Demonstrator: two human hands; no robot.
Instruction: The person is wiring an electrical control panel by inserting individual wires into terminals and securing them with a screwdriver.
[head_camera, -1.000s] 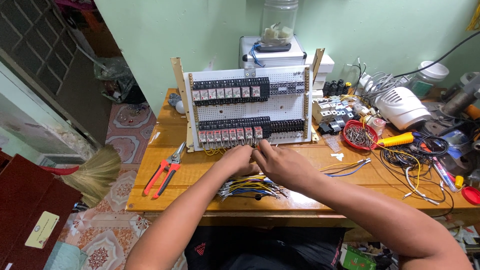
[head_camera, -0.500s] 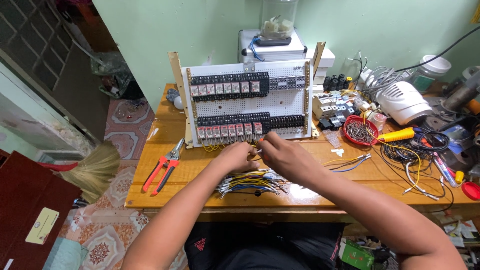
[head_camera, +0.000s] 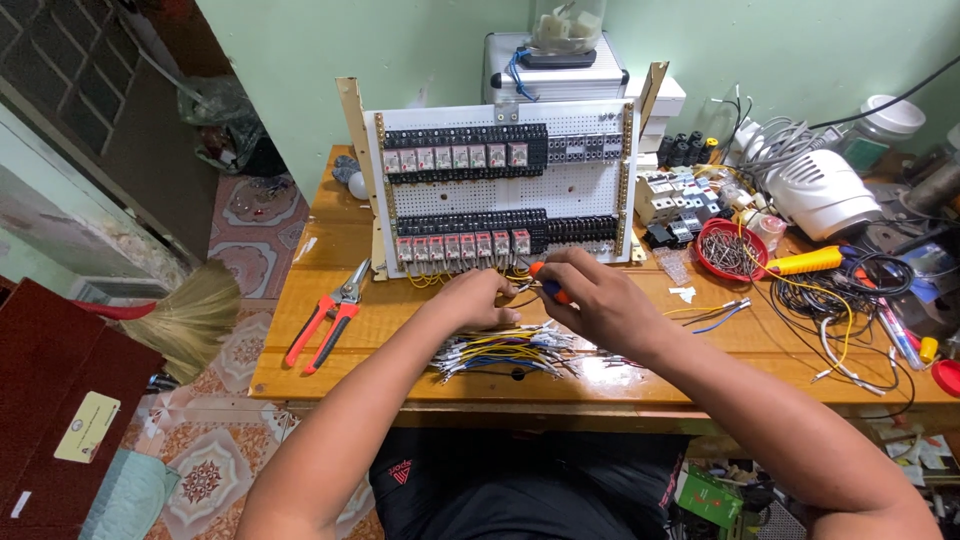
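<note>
Head view: screwdriver with orange-and-blue handle now shows in the right hand; half a second back that hand covered it, and both hands sat slightly lower and closer together. My read: work has moved from picking a wire to fastening one at the lower relay row of the white panel just ahead of the fingers. Tip points left toward the left hand, which is pinched narrow on what looks like a thin wire end; too small to confirm. Right hand is wrapped around the handle, knuckles up, wrist bent inward. Both forearms angle in from below and meet at the panel's foot. Wire bundle lies under the wrists. Red-handled cutters lie well left of the left hand; red bowl of small parts sits right of the right hand.
</note>
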